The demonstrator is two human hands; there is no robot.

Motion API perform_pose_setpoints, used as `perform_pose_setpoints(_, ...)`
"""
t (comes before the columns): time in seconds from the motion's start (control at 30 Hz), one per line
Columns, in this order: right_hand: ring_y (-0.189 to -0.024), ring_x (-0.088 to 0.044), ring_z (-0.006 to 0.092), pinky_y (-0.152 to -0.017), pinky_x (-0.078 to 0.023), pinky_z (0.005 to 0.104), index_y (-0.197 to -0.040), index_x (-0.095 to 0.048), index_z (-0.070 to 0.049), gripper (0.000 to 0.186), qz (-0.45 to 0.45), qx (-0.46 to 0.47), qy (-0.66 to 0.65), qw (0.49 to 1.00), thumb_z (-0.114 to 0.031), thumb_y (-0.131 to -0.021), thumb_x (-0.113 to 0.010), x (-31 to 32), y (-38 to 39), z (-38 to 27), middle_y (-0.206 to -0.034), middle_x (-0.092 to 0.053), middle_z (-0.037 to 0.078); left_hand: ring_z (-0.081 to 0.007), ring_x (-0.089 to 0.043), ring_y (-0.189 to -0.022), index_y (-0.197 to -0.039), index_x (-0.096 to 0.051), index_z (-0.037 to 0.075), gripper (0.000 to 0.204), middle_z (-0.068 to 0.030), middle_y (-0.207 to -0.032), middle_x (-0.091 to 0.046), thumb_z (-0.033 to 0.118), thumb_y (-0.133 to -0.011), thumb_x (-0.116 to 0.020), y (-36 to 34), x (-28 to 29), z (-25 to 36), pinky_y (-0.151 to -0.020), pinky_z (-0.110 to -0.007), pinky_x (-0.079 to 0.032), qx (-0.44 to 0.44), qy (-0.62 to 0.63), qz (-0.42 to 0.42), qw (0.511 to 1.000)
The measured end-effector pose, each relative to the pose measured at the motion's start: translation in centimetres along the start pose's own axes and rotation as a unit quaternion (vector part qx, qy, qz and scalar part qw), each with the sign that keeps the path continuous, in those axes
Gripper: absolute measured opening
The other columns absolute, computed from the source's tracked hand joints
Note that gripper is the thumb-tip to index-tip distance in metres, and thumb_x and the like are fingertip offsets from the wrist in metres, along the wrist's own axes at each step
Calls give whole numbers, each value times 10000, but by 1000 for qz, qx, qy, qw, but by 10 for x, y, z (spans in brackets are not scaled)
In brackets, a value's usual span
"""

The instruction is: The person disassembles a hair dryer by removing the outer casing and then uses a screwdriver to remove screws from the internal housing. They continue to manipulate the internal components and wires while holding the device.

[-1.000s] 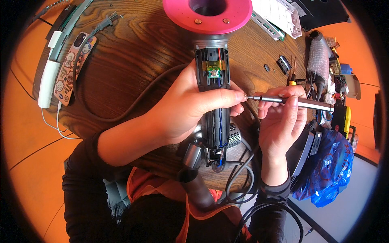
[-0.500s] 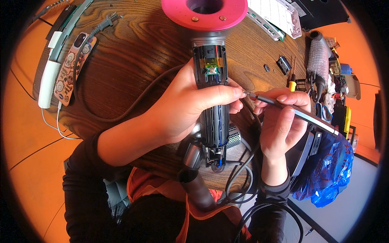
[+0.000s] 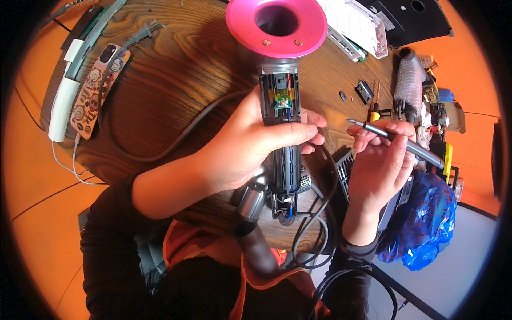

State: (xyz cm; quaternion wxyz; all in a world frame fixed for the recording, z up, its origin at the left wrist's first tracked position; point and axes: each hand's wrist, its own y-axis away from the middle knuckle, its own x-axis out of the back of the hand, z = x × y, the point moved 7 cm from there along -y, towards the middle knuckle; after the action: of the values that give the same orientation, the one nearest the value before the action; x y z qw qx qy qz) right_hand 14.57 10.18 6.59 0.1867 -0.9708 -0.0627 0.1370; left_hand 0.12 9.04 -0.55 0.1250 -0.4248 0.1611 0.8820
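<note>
— What is recorded of the surface?

— A round wooden table (image 3: pixel 160 106) with dark, marked grain is seen, set on an orange floor (image 3: pixel 32 176). At its far edge a white slotted cover (image 3: pixel 354 24) and a black panel (image 3: pixel 408 18) are laid. At the left edge a patterned phone case (image 3: pixel 93 90) and a white bar-shaped device (image 3: pixel 61 109) are placed side by side. A grey cable (image 3: pixel 176 141) is run across the middle of the table.

— And the item being handled?

— An opened hair dryer (image 3: pixel 280 106), its pink ring head toward the far edge and its handle casing removed, is held over the near-centre of the table. It is gripped around the handle by the left hand (image 3: pixel 245 146), fingers closed over the exposed internals.

— The other hand?

— The right hand (image 3: pixel 378 162) is closed around a grey screwdriver (image 3: pixel 397 140), its tip pointed toward the dryer but kept apart from it.

— The right edge?

— Small tools and a bubble-wrapped cylinder (image 3: pixel 409 85) are crowded there; a blue plastic bag (image 3: pixel 426 218) is hung beyond the rim.
</note>
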Motion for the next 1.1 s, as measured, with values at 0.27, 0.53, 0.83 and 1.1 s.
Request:
perform_pose_setpoints(0.27,-664,-596,218,-587,-472,281,-945,-466,1,147,4,-54,-19,998,-138,-916,-427,7,0,10,-748,-585,146,-191,-581,-852,-1000,-483,-31,243,-145,-969,-584,41,-784,-567,-2,3,4,-739,-307,-482,-34,-43,2,999)
perform_pose_setpoints(0.53,-680,-603,205,-586,-471,269,-960,-512,50,171,39,7,58,998,-92,-903,-436,47,17,-31,-778,-597,157,-149,-561,-815,-1031,-442,50,300,-97,-930,-575,106,-783,-601,-1,2,7,-748,-290,-476,-19,-116,-20,993)
perform_pose_setpoints(0.83,-549,-550,144,-481,-442,228,-885,-472,19,87,-33,-15,342,939,-25,-824,-518,20,80,-49,-726,-590,155,-130,-521,-803,-1064,-428,33,280,-79,-877,-525,73,-817,-556,-3,3,6,-729,-269,-445,0,-132,-30,991)
perform_pose_setpoints(1.1,-627,-543,200,-563,-418,270,-764,-524,-51,235,-204,24,451,868,24,-638,-709,6,99,-9,-731,-623,88,-133,-526,-818,-1069,-430,30,290,-85,-900,-537,92,-818,-562,-2,8,8,-736,-276,-449,-26,-122,-20,992)
